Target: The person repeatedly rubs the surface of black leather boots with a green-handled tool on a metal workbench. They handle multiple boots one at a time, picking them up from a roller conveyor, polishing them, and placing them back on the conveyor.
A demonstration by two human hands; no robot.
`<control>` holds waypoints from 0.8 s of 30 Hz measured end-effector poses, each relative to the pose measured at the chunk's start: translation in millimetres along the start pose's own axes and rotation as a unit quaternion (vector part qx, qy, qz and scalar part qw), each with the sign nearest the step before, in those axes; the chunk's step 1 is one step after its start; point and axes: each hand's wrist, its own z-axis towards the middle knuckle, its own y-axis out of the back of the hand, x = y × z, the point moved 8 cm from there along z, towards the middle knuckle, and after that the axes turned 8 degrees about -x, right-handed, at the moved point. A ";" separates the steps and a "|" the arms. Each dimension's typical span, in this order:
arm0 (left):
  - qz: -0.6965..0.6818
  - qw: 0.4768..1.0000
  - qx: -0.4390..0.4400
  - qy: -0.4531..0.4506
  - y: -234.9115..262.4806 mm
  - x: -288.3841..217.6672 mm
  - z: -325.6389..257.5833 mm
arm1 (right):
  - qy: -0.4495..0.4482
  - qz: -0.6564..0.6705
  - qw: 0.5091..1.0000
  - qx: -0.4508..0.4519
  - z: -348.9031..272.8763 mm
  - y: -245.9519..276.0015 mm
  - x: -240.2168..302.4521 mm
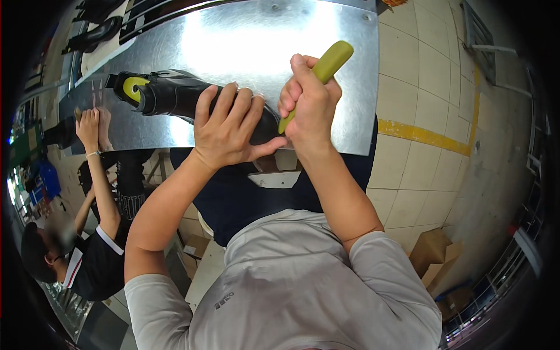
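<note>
A black boot (175,96) lies on the shiny metal table, its opening to the left and its toe to the right. Something yellow-green shows inside the opening. My left hand (230,125) is laid over the front of the boot and holds it, fingers curved across the upper and thumb stretched toward the toe. Wrapped in my right hand (311,102) is an olive-green, bar-like tool (333,61), its thick rounded end pointing up and away. Its narrow lower end is at the toe of the boot; whether it touches is hard to tell.
The metal table (344,111) ends just before my lap. On the left a co-worker in a black shirt (93,262) reaches a hand (88,125) onto the table beside another dark shoe (58,134). More black shoes (102,35) stand far left. Cardboard boxes (431,254) sit on the floor at right.
</note>
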 end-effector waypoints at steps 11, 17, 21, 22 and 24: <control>0.023 0.998 -0.013 0.058 -1.7 6.3 -0.5 | 0.025 -0.031 0.986 0.159 26.9 -59.1 -5.2; 0.009 0.984 -0.025 0.175 -10.8 27.1 32.6 | 0.200 -0.036 0.968 0.149 46.9 -44.1 69.1; -0.048 0.941 -0.309 0.130 77.1 44.8 -3.9 | 0.180 0.033 0.974 0.135 35.1 -0.5 74.3; -0.062 0.891 -0.381 0.238 90.2 78.4 -26.6 | 0.173 0.081 0.972 0.134 30.3 0.9 70.5; -0.136 0.849 -0.356 0.365 83.4 145.2 -66.4 | 0.161 0.128 0.971 0.126 21.4 0.6 58.2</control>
